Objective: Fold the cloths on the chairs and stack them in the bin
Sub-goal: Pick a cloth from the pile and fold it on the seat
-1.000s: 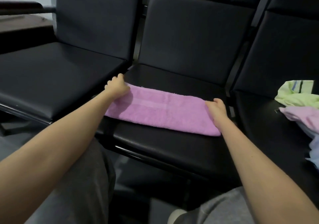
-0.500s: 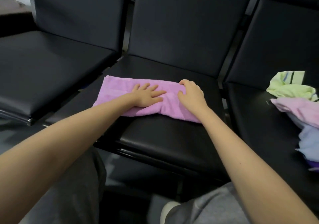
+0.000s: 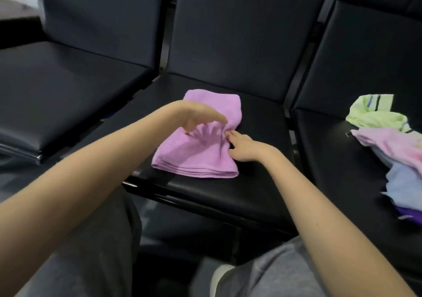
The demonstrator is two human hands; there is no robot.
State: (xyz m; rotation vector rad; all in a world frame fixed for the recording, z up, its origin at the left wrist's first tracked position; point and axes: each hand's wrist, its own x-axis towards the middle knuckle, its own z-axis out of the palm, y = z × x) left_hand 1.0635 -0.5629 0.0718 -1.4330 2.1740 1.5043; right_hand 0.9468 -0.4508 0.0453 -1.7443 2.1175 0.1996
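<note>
A pink cloth (image 3: 196,155) lies folded in several layers on the middle black chair seat (image 3: 228,196). My left hand (image 3: 198,116) hovers just above its middle, fingers straight and held together, casting a shadow on the fabric. At the cloth's right edge my right hand (image 3: 244,147) has its fingers curled into the fabric, which bunches there. No bin is in view.
A loose heap of cloths sits on the right chair: a lime green one (image 3: 374,113), a pale pink one (image 3: 392,143), a light blue one (image 3: 406,187) and a purple one (image 3: 408,216). The left chair seat (image 3: 57,95) holds nothing. My grey-trousered knees are below.
The long pink strip has been folded in half again into a compact rectangle. My left hand lifted off the cloth, and my right hand moved to its right edge.
</note>
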